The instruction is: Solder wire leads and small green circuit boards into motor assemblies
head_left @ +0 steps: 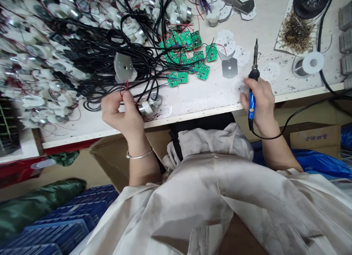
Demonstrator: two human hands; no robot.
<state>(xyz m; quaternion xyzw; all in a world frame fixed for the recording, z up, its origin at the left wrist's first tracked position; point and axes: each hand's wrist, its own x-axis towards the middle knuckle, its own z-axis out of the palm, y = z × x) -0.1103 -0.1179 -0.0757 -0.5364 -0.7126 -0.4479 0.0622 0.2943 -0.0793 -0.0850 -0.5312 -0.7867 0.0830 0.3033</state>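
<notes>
My left hand (122, 110) pinches a short red wire (127, 84) between thumb and forefinger. Just beyond the fingertips is a grey plate (123, 67) with a small hole, over a heap of black cables (104, 64); whether the wire is joined to it, I cannot tell. A small motor with white plastic parts (148, 107) lies beside that hand near the table edge. In my right hand (262, 97) is a blue soldering iron (252, 101), its metal tip pointing away from me. Green circuit boards (184, 59) with thin wires lie between the hands.
Many white motor assemblies (41, 68) are piled at the left. A solder spool (312, 63) and a dirty pad of brown residue (295, 31) lie at the right. Grey and white plates (229, 67) rest mid-table. The iron's black cord (294, 117) loops past my right wrist.
</notes>
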